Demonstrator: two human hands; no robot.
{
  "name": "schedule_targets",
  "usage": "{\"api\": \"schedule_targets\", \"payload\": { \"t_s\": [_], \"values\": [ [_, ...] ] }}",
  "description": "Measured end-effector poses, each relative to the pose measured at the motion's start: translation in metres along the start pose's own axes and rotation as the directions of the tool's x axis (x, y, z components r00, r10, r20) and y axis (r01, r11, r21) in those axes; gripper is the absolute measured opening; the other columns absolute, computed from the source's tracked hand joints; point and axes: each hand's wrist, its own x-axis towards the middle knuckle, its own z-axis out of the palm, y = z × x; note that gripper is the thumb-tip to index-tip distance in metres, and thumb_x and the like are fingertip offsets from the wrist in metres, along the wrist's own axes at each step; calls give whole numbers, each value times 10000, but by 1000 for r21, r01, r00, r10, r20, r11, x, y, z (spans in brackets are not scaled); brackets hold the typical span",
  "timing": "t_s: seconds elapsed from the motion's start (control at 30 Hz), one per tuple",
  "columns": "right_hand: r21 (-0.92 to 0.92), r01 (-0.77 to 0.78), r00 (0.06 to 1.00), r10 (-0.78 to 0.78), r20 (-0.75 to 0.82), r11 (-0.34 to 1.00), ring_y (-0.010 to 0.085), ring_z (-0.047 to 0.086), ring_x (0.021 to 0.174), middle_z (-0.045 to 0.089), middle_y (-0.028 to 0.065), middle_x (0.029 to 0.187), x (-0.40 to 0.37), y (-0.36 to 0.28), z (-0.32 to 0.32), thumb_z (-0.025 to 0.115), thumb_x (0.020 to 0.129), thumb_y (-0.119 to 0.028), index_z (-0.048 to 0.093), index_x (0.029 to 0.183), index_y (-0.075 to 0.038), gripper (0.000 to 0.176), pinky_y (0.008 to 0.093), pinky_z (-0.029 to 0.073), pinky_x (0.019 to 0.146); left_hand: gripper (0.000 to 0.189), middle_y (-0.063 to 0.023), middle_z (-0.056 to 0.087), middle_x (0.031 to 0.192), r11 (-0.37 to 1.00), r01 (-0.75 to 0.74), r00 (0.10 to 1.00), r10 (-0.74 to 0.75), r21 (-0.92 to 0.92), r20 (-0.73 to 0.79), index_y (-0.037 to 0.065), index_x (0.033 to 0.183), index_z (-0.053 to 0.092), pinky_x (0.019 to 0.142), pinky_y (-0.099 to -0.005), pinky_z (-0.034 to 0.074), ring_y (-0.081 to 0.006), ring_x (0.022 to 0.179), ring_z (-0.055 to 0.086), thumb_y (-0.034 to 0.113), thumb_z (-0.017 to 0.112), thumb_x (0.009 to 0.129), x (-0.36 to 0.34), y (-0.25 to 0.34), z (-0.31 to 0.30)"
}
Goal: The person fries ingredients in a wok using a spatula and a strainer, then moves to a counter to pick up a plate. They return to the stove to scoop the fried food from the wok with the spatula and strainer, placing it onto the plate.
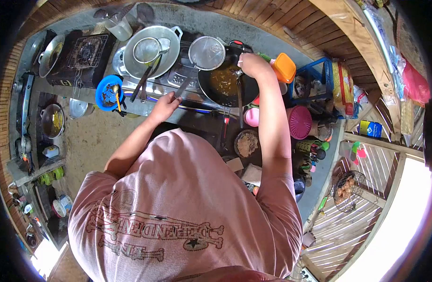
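Observation:
My left hand [164,107] is closed around the handle of a round mesh strainer [207,53], which is held over the far left rim of a dark wok [211,94]. Brownish oil [224,81] with small bits in it lies in the wok. My right hand [253,65] is at the wok's right side, fingers curled; what they grip is hidden. Just below it, a long-handled utensil [240,96] rests across the wok's right part, its handle reaching past the near rim.
Left of the wok, a large aluminium basin [131,58] holds another strainer [146,50]. A blue bowl [103,99] stands at the counter edge. To the right are an orange container [285,67], a blue crate [304,70] and a pink lidded container [299,123]. A bowl of brown crumbs [247,144] sits below.

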Motion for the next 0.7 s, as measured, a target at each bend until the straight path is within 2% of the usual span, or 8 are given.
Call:
{"api": "schedule_targets", "payload": {
  "t_s": [0.07,0.27,0.37,0.4,0.47,0.6,0.67,0.7],
  "values": [
    [-23,3,1000,-3,25,1000,398,653,992,693,219,994,-2,-1,-1,605,875,-161,681,953,-21,178,471,511,838,256,29,483,630,999,-11,1000,10,31,25,49,874,540,495,-269,370,-73,545,452,276,584,983,0,3,-2],
    [38,92,996,-92,2,995,374,679,927,702,207,951,-16,-7,-13,603,768,-31,716,883,-22,162,442,538,806,254,36,475,621,1000,-16,1000,16,12,24,51,869,539,493,-277,359,-74,539,440,272,588,983,-2,7,-1],
    [39,120,992,-118,-50,992,362,674,923,702,189,921,-16,-5,-10,578,805,-15,683,895,-33,139,436,518,794,253,41,470,622,1000,-26,999,26,10,26,51,862,537,490,-282,346,-74,540,426,266,587,985,-2,6,0],
    [40,118,992,-116,-49,992,362,674,923,702,189,921,-14,-3,-6,578,805,-15,683,895,-33,139,436,518,794,253,41,470,621,1000,-25,999,25,11,28,51,862,537,490,-282,346,-74,540,426,266,587,985,-3,7,0],
    [130,71,995,-61,-79,989,359,677,918,704,191,925,-9,0,-2,572,790,19,686,893,-36,164,432,519,794,307,-75,519,622,1000,19,999,-19,-3,37,-10,951,582,574,-372,410,-169,588,496,297,599,955,-4,10,-1],
    [152,68,992,-50,-115,986,361,678,927,707,194,930,-12,-3,-8,554,782,50,697,901,-42,208,428,519,815,302,-64,524,623,1000,12,999,-11,-11,35,-7,942,581,573,-366,411,-162,589,497,294,600,955,-5,13,-1],
    [168,40,991,-18,-132,985,361,680,945,710,198,944,-15,-6,-13,552,772,66,704,908,-46,233,423,521,837,251,43,466,627,1000,-22,1000,21,18,17,57,860,533,500,-280,358,-77,546,432,270,586,983,-6,15,-1],
    [169,39,991,-17,-132,985,361,680,945,710,198,944,-16,-7,-16,552,772,66,704,908,-46,233,423,521,837,251,43,466,627,1000,-22,1000,22,19,18,57,860,533,500,-280,358,-77,546,432,270,586,983,-6,15,-1]
  ]
}}
